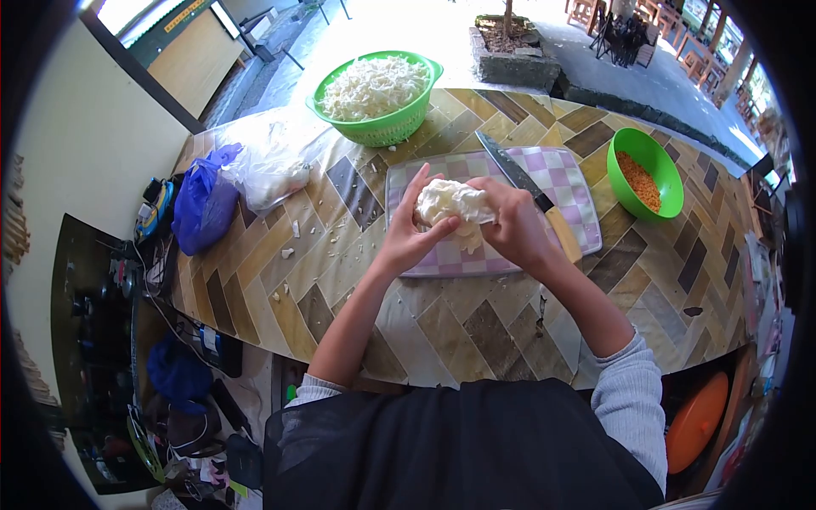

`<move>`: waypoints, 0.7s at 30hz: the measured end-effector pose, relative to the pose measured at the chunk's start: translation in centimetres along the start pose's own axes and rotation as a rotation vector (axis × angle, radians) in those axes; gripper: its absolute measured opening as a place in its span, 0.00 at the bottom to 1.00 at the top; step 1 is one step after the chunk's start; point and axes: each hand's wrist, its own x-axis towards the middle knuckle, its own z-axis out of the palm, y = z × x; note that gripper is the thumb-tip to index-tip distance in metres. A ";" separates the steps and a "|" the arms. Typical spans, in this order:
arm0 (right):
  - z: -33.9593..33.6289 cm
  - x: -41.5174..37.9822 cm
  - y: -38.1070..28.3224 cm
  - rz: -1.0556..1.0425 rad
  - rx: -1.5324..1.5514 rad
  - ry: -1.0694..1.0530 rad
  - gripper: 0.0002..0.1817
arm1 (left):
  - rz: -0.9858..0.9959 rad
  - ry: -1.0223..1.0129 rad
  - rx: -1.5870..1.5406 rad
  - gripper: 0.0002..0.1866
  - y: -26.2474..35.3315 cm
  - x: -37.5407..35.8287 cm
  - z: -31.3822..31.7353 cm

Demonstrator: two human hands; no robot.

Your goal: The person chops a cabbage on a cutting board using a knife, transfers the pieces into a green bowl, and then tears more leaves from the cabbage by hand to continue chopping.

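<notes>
Between my two hands is a pale, crumpled chunk of cabbage (455, 202), held above the cutting board. My left hand (411, 231) cups its left side with the thumb across the front. On the other side my right hand (512, 223) grips it with bent fingers. Underneath lies the pink-and-white checked cutting board (416, 268). A knife (535, 194) with a dark blade and wooden handle rests on the board beside my right hand, its tip pointing away from me.
A green colander (387, 132) heaped with white shreds stands at the back. To the right is a green bowl (633, 144) of orange bits (639, 181). Blue (206, 204) and clear plastic bags (268, 174) sit on the left. Small white scraps dot the patterned tabletop (425, 331).
</notes>
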 end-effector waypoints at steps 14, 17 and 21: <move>-1.6 1.3 5.0 0.598 0.771 0.176 0.12 | -0.010 -0.040 -0.117 0.52 -0.1 0.3 -0.7; -3.3 2.1 5.9 0.680 0.686 0.329 0.15 | -0.002 -0.034 -0.152 0.50 -0.6 0.2 -1.1; -4.5 0.9 6.0 0.414 0.145 0.030 0.23 | -0.019 0.013 -0.137 0.47 -1.0 0.5 -1.4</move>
